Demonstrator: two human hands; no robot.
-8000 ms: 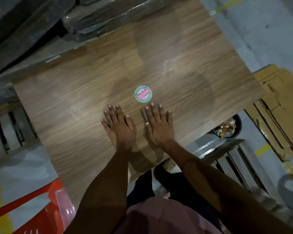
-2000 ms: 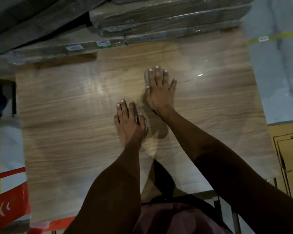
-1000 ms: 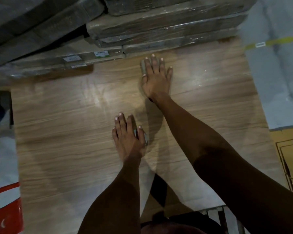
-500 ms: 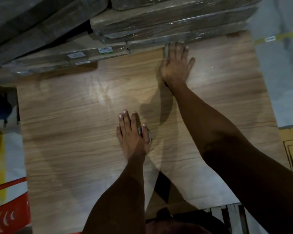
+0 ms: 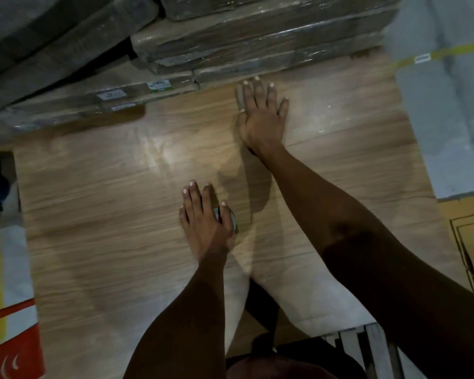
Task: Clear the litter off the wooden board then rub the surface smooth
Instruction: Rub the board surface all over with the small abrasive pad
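Both flat on board (image 5: 93, 214): right hand (image 5: 262, 116) far, left hand (image 5: 205, 222) near.

The wooden board (image 5: 93, 214) shows a light brown grain running crosswise, with a smooth, glossy finish that throws back a bright patch of light to the left of the right hand's fingers (image 5: 255, 94). Just beyond those fingertips lie stacked boards (image 5: 257, 42) wrapped in clear, shiny, crinkled plastic film, some bearing small white paper labels (image 5: 159, 84). Under the left hand's thumb (image 5: 226, 217) a small piece with a greyish sheen peeks out; its material is hard to tell. Far left of the left fingers, red plastic (image 5: 11, 351) looks smooth and glossy.
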